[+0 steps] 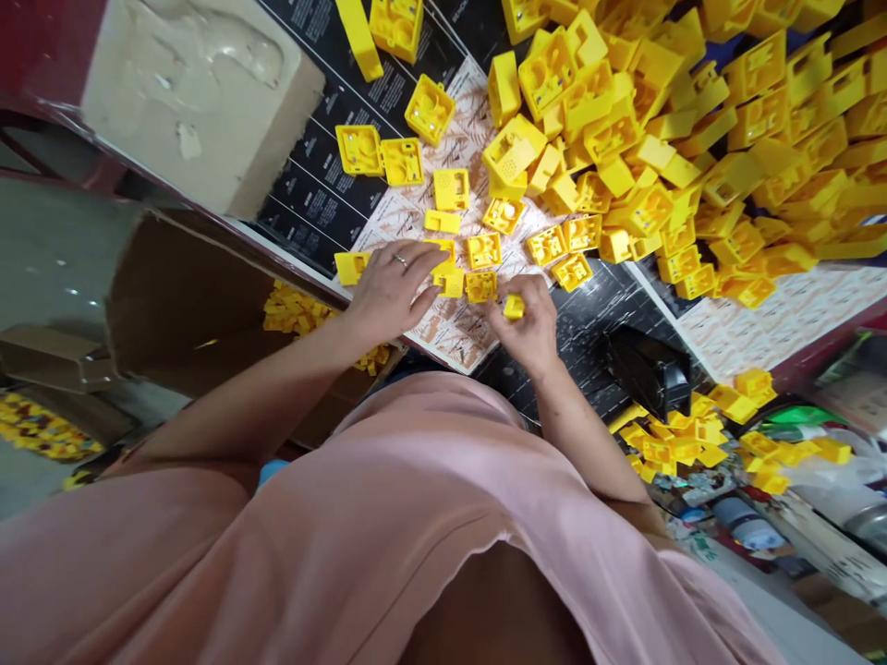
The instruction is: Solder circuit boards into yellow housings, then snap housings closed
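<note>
My right hand (530,323) is closed round a small yellow piece (514,307), just right of an open yellow box (480,286). My left hand (392,288), with a ring on one finger, reaches over the table from the left. Its fingertips are at a yellow case (441,251) and beside another yellow case (449,282); whether it grips either is unclear. A flat yellow part (350,268) lies left of that hand. Open yellow boxes stand around, among them one (483,249) between and beyond the hands.
A large pile of yellow cases (644,166) covers the right and back of the table. At the back left stands a beige moulded block (200,102). A cardboard box (180,305) with yellow parts is below the left edge. A black holder (648,369) sits to the right.
</note>
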Demonstrator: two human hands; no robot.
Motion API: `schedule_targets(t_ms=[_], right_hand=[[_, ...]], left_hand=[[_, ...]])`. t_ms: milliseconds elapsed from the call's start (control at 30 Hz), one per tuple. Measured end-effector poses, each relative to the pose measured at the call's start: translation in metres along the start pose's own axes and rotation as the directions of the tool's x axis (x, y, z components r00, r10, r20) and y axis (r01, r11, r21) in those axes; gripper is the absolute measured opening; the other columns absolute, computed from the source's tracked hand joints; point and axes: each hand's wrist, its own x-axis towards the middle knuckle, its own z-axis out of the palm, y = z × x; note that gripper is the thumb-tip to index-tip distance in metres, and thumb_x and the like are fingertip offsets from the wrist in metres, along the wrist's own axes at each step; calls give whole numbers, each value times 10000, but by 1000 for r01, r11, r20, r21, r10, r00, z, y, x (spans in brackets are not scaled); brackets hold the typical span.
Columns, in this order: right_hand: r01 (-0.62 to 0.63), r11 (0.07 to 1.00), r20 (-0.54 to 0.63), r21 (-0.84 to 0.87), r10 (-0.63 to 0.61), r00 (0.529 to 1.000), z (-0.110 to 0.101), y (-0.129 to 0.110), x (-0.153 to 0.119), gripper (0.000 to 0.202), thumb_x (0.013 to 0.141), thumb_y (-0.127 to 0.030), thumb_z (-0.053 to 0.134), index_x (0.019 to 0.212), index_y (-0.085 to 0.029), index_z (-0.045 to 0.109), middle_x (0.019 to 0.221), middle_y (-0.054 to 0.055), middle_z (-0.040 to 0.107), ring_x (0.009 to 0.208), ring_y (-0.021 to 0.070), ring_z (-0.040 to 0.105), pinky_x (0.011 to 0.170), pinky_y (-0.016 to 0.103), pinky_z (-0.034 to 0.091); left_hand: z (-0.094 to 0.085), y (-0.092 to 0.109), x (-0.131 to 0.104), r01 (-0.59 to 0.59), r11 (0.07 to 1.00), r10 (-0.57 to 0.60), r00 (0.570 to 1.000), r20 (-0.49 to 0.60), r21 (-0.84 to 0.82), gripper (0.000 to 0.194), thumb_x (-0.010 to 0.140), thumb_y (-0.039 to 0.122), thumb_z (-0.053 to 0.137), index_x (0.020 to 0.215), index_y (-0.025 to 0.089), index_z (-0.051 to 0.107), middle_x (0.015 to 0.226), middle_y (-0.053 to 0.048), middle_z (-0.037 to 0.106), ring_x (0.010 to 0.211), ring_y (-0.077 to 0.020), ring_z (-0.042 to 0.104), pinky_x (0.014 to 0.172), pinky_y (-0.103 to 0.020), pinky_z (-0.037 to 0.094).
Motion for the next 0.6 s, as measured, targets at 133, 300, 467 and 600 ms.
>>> schedule_targets(t_ms=[133,300,467,600], right_hand=[[-14,951,325,-307,118,938,13,-8,19,420,949,-412,688,1323,-227,641,1221,148,633,1092,293,610,883,415,559],[-94,950,408,-297,215,887,29,-19,38,395,926,-331,712,1300,-215,659,1261,167,637,1161,319,584,964,468,545],[-677,507,495,534,461,736,5,-11,29,474,710,-569,862,1001,-235,693,957,20,674,835,169,625,711,288,557],[-795,-51,744,604,393,541,-5,-10,22,485,726,-654,765,926,-239,615,754,-32,641,558,111,517,464,211,417]], left_hand=[[-11,-20,20,77,979,-89,995,-55,-186,262,750,268,811,1010,239,802,1240,-87,750,1357,-327,572,1305,-469,199],[-20,-11,14,319,702,-435,900,-29,-637,378,793,370,835,1104,173,750,953,-38,777,914,-216,756,993,-418,585],[-28,10,6,390,441,-522,844,123,-808,159,868,228,773,1007,158,738,816,-29,768,773,-208,782,876,-425,650],[-25,21,7,374,403,-519,845,128,-835,96,885,121,707,978,135,727,771,-16,747,715,-196,772,893,-478,652]])
